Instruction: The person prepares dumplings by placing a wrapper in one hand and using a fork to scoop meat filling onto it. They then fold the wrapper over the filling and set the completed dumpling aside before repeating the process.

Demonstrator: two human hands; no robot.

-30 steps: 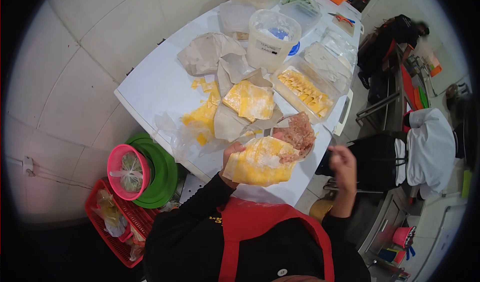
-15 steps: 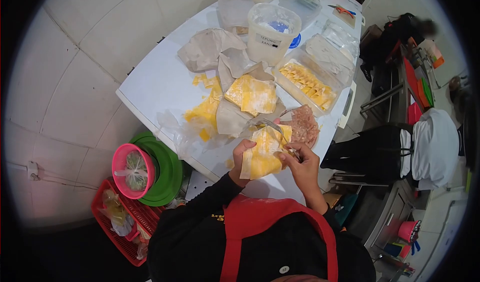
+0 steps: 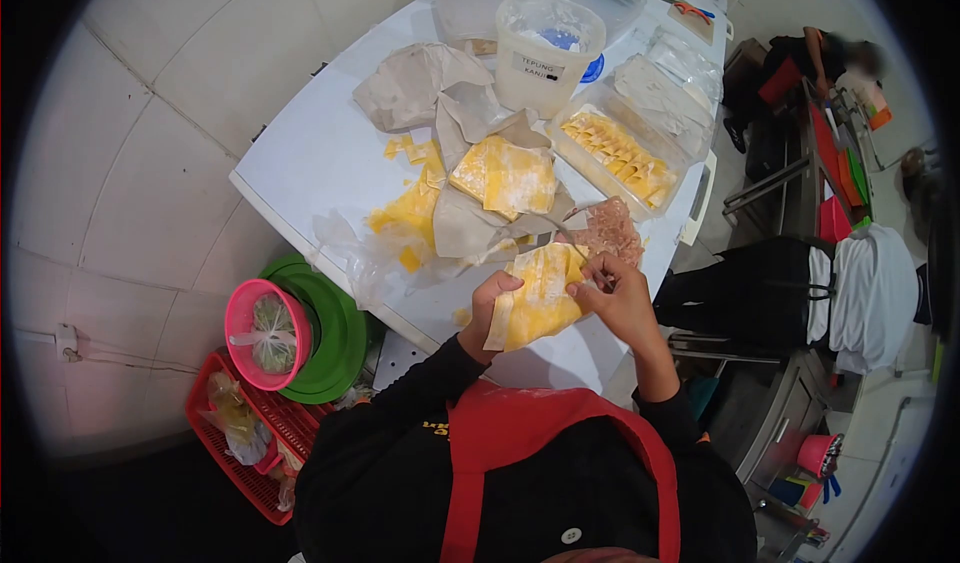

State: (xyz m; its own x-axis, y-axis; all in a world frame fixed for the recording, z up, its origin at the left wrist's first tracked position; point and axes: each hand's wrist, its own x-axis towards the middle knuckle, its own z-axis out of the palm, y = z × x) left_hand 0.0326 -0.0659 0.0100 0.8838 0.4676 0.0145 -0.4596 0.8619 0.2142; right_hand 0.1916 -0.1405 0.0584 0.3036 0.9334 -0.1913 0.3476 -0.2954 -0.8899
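My left hand (image 3: 490, 303) grips a stack of floury yellow dough wrappers (image 3: 540, 308) by its left side, tilted above the table's front edge. At the stack's upper right corner is my right hand (image 3: 618, 298), fingers closed around a thin metal utensil (image 3: 565, 233), with the thumb against the wrappers. The utensil's head is too blurred to name. Just beyond lies a mound of pinkish minced meat (image 3: 608, 231). A second wrapper stack (image 3: 505, 178) rests on brown paper (image 3: 460, 228) behind my hands.
Yellow dough scraps (image 3: 410, 208) and a clear plastic bag (image 3: 350, 248) lie left. A white tub (image 3: 540, 73) and a clear box (image 3: 665, 198) of folded dumplings stand behind. Scissors (image 3: 690, 9) lie far back. A pink bucket (image 3: 240, 313) stands beside the table; people (image 3: 740, 293) are at right.
My right hand has shifted slightly up and right, and the utensil has turned with it. The wrapper stack has tilted a little in my left hand.
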